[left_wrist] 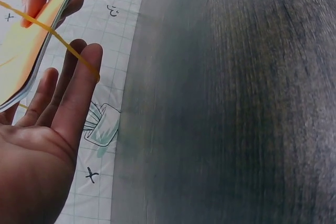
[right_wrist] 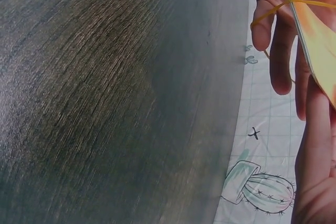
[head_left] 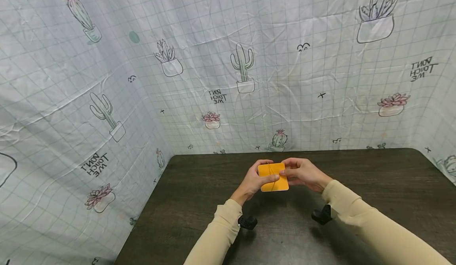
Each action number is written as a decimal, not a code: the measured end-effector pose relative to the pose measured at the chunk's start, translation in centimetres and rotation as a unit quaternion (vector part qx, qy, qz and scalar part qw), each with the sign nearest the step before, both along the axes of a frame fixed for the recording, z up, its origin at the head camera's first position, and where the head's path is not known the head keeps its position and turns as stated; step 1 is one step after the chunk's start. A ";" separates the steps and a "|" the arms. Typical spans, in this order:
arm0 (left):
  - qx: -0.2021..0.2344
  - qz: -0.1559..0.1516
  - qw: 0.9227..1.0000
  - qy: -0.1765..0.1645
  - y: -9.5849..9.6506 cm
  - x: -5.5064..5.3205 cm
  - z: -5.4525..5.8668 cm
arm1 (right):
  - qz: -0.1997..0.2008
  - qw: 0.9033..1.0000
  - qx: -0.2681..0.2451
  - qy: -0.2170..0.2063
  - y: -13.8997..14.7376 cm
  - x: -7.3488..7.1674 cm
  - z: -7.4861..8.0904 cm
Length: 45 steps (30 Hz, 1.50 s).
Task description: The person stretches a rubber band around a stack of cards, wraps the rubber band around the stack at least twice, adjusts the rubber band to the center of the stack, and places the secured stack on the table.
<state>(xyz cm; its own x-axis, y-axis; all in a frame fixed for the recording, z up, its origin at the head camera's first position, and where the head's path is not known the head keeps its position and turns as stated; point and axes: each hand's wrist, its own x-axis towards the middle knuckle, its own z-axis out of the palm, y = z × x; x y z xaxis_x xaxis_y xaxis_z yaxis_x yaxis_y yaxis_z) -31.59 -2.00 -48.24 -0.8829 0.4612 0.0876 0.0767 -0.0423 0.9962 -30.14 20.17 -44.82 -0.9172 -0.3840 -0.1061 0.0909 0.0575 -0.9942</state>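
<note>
Both hands hold a small orange notebook (head_left: 282, 185), flat and thin with rounded corners, raised over the far part of the table. My left hand (head_left: 252, 183) grips its left side, thumb across the front cover and other fingers behind. A thin yellow rubber band (left_wrist: 73, 52) runs round the notebook and stretches out over the left index fingertip in the left wrist view. From the right, my right hand (head_left: 305, 174) pinches the notebook's edge, its thumb on the front. In the right wrist view the band also stands away from the cover (right_wrist: 320, 51).
The dark wooden table (head_left: 199, 201) lies below the hands. A white grid-patterned cloth (head_left: 199, 51) with cactus drawings hangs behind it and along its left side. Each wrist wears a black device (head_left: 247, 222) on a light yellow sleeve (head_left: 217, 233).
</note>
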 end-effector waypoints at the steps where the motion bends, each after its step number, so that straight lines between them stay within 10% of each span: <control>1: 0.000 0.000 1.000 0.000 0.0 0.0 0.0 | 0.001 1.000 -0.001 0.000 0.0 0.0 0.0; 45: 0.043 -0.028 0.998 -0.047 0.2 0.4 -1.4 | -0.057 0.997 0.025 0.054 -1.4 0.4 0.2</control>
